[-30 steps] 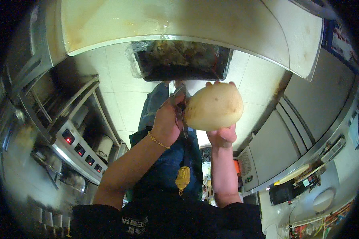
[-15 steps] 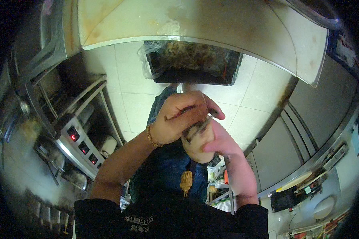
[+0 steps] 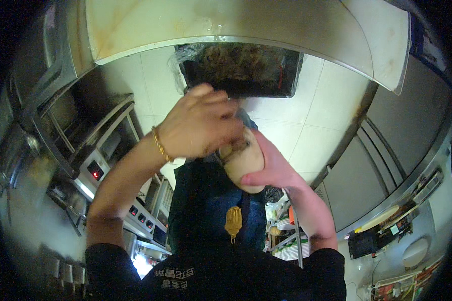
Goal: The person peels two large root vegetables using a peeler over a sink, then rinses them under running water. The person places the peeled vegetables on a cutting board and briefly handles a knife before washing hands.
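Note:
My right hand is wrapped round a pale, oval root vegetable, its thumb pressed across the near end. Brown skin patches show at the vegetable's far end; I cannot tell its exact kind. Over that far left side is my left hand, a beaded bracelet on its wrist, fingers curled and smeared by motion. Beneath those fingers a thin, metal-edged tool, like a peeler, lies against the vegetable; the hand largely hides it. Both hands are in front of my body, above the tiled floor.
A black bin with a plastic liner and brownish scraps stands on the floor ahead, partly under a pale worktop. Steel equipment with red displays flanks me on the left. Grey cabinets with handles stand on the right.
My left hand has moved left and tilted, its fingers now more spread and blurred. The vegetable has shifted slightly left and toward me in my right hand, showing more of its pale side.

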Available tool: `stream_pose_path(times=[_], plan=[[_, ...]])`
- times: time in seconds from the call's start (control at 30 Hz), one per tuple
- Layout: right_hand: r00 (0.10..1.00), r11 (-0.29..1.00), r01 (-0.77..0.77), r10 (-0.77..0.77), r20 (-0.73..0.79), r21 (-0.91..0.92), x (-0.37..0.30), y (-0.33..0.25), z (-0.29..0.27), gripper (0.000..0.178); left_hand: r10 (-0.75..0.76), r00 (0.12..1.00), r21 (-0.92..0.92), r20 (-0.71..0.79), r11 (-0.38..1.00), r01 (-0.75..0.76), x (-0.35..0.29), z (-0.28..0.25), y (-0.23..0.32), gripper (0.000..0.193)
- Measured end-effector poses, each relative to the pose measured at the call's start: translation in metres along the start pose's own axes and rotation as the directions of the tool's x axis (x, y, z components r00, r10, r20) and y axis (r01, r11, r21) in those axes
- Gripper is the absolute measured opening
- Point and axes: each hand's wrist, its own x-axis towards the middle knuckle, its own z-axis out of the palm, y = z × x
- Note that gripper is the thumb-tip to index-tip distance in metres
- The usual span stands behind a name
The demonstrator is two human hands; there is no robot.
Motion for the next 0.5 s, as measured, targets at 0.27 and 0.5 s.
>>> stream_pose_path(times=[0.27,0.5], plan=[[0.999,0.999,-0.036,0.037,0.008,-0.033,-0.017,-0.008,-0.021,0.102,-0.449,0.893,-0.141,0.036,0.882,0.449,-0.016,0.034,-0.045,0.012],[0.998,0.995,-0.051,0.054,0.032,-0.088,0.002,-0.002,-0.031,0.095,-0.141,0.985,-0.093,0.098,0.984,0.15,0.015,0.012,-0.007,0.026]])
